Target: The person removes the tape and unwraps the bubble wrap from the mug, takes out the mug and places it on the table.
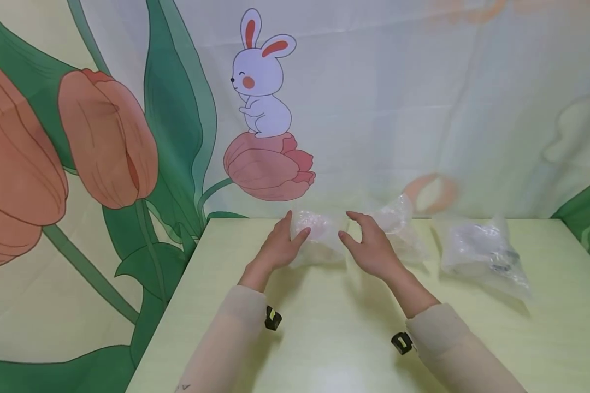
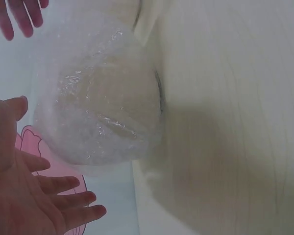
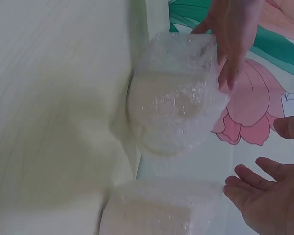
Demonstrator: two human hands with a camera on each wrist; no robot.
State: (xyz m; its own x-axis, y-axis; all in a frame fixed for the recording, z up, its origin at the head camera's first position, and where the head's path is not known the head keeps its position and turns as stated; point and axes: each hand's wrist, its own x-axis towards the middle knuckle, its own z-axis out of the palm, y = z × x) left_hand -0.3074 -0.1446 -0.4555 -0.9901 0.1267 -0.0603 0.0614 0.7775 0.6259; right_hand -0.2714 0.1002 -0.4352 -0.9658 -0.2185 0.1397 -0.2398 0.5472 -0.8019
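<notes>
A clear bubble-wrap package [image 1: 319, 243] with something pale inside sits at the table's back edge, between the two hands. At its left side is my left hand [image 1: 278, 244], fingers extended and thumb apart, right at the wrap. My right hand [image 1: 375, 248] is held to the package's right with thumb and fingers spread and nothing between them. In the left wrist view, the left palm faces the rounded package [image 2: 103, 98]. The right wrist view has the left hand [image 3: 230, 44] overlapping the package's upper corner.
A second bubble-wrapped package [image 1: 400, 229] stands just behind and right of the right hand. Farther right lies a third package [image 1: 479, 248] with dark print on its wrap. Behind the pale table [image 1: 324, 338] hangs a printed cloth [image 1: 373, 98] with tulips and a rabbit.
</notes>
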